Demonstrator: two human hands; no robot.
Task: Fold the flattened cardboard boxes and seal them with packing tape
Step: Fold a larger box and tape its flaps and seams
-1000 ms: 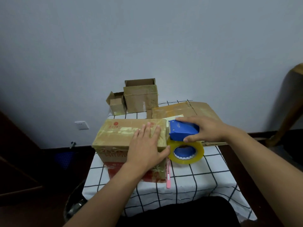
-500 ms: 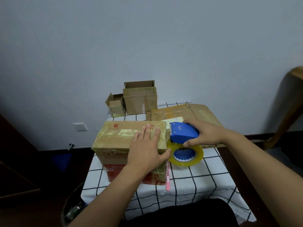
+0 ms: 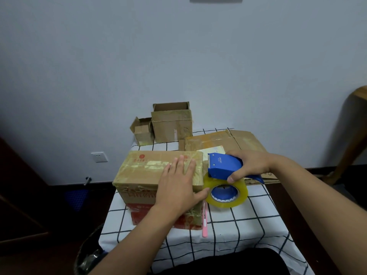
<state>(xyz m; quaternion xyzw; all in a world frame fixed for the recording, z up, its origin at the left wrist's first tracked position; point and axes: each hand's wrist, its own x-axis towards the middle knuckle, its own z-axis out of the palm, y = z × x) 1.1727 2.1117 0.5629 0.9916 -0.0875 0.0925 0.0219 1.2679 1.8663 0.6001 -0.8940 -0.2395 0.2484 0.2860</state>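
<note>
A folded cardboard box (image 3: 147,171) with red print and old tape on top stands on the left part of the table. My left hand (image 3: 179,184) lies flat on its top near the right edge, thumb hooked over the front corner. My right hand (image 3: 251,165) grips a blue tape dispenser (image 3: 223,165) with a yellowish roll of tape (image 3: 226,192), held just off the box's right side. Flattened cardboard boxes (image 3: 228,140) lie behind the dispenser at the back right.
The table wears a white cloth with a black grid (image 3: 238,231). Two open boxes, a small one (image 3: 142,131) and a taller one (image 3: 171,124), stand at the back. A pink cutter (image 3: 204,223) lies beside the box. A bin (image 3: 87,257) sits on the floor at left.
The dispenser in my right hand has drawn a little to the right, away from the box's right edge. My left hand stays flat on the box top.
</note>
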